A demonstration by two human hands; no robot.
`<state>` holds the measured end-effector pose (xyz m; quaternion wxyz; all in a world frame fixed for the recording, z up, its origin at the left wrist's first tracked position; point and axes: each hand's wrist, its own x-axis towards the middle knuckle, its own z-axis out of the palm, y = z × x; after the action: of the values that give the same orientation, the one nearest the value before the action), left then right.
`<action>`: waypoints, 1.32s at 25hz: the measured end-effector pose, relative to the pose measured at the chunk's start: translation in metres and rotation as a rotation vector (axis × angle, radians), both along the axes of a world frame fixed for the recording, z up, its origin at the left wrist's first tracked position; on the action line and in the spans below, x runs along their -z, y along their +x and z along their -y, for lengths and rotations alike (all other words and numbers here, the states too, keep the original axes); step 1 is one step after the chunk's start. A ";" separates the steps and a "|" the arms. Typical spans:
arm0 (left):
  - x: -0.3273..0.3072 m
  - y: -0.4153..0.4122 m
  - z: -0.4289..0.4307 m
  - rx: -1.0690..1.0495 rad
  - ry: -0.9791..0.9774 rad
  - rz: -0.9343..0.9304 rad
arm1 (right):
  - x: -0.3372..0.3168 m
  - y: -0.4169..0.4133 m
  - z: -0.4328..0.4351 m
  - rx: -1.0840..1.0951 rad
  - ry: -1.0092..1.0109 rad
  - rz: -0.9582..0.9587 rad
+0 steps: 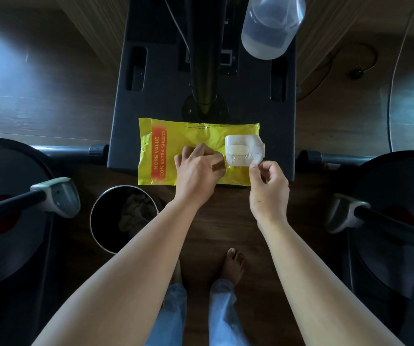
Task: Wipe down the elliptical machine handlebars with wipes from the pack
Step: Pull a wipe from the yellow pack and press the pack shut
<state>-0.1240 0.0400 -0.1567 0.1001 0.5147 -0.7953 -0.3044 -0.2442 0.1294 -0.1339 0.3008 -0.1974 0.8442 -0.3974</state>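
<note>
A yellow wipes pack (161, 151) lies flat on the dark base of the elliptical machine (270, 136). Its white seal flap (244, 151) is peeled open toward the right. My right hand (268, 191) pinches the flap's lower edge between thumb and forefinger. My left hand (198, 171) presses down on the pack's middle, its fingertips at the opening. Two handlebars with grey ends reach in from the sides: the left handlebar (56, 196) and the right handlebar (345, 211).
A round metal bin (101, 221) with crumpled material inside stands on the wooden floor left of my arms. A clear plastic bottle (270, 26) sits on the machine's post at the top. Dark wheel covers flank both sides. My bare foot (233, 265) is below.
</note>
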 end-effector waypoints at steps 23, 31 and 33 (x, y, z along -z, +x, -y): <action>-0.030 0.063 0.022 -0.164 0.129 -0.391 | -0.008 0.012 0.005 -0.068 0.065 -0.070; -0.051 0.085 0.039 -0.381 0.089 -0.488 | -0.011 0.017 0.006 -0.082 0.066 -0.054; -0.043 0.092 0.045 -0.393 0.127 -0.433 | -0.011 0.018 0.007 -0.081 0.057 -0.052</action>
<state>-0.0324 -0.0050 -0.1132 0.2920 0.5872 -0.6197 -0.4313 -0.2261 0.1226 -0.1226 0.3000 -0.2331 0.8540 -0.3554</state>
